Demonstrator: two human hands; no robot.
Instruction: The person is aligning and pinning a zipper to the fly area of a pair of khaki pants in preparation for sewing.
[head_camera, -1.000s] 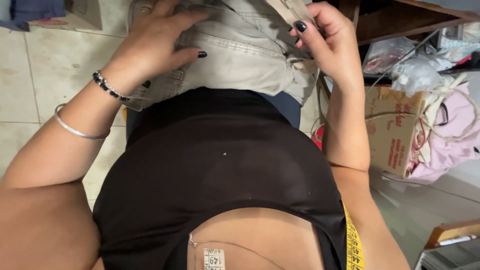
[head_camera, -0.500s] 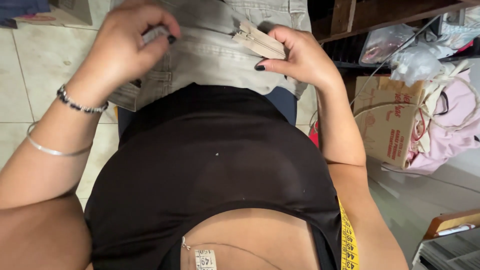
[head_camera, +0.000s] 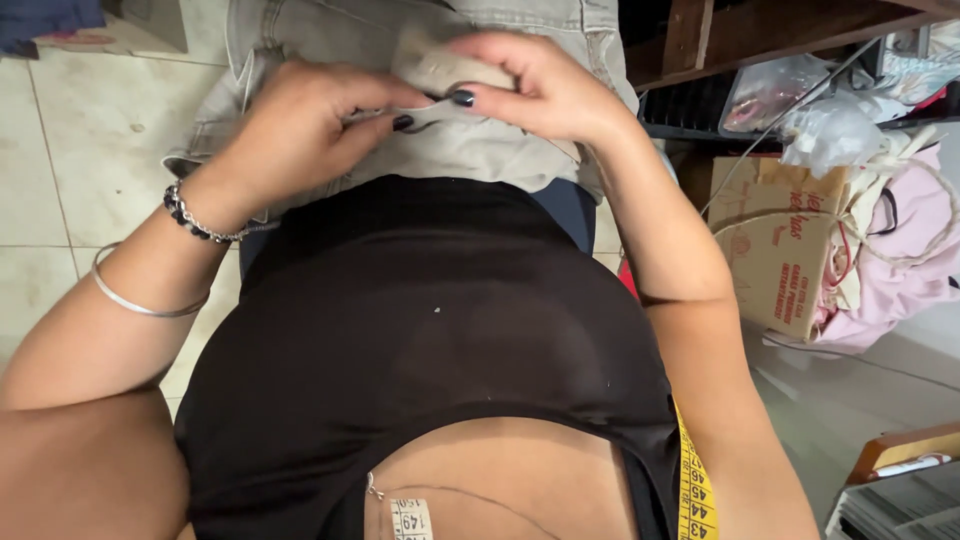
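On the left, the left hand has its fingers curled, with thumb and forefinger pinching a fold of the beige garment lying on the lap. The right hand closes on a light cloth patch on top. At far right stands a cardboard box.

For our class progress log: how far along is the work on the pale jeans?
Done: pale jeans lie spread on the lap. In hand: left hand and right hand pinch a tan patch at the waistband. Left: whether it is attached cannot be seen.
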